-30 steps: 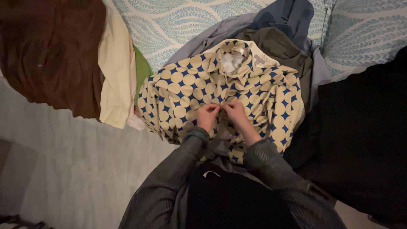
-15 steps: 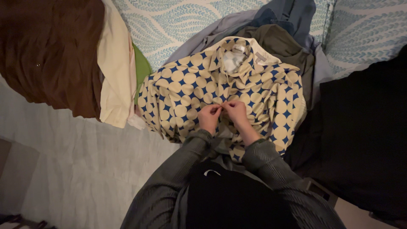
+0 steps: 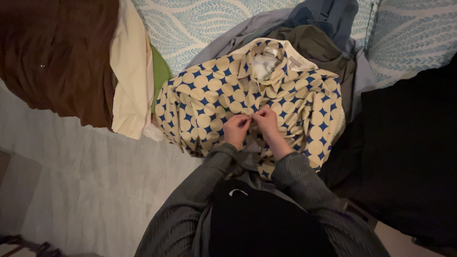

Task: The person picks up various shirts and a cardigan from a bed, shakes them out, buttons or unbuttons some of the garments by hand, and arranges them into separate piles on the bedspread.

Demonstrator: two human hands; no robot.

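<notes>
A cream shirt with a blue pattern of circles and diamonds (image 3: 204, 102) lies spread on the bed, collar away from me. My left hand (image 3: 236, 129) and my right hand (image 3: 267, 123) meet at the middle of its front, fingers pinching the two edges of the button placket together. Both wrists come out of grey ribbed sleeves. What lies under the fingertips is hidden.
A heap of clothes lies behind the shirt: an olive garment (image 3: 312, 45), a blue one (image 3: 328, 14), a grey one (image 3: 238, 38). At the left are a brown garment (image 3: 57, 52), a cream one (image 3: 131, 71) and a green one (image 3: 159, 74). Black fabric (image 3: 409, 152) fills the right. A leaf-patterned cover (image 3: 190, 24) is beneath.
Both hands stay pinched at the shirt front and have shifted slightly up along it. The view has drifted a little.
</notes>
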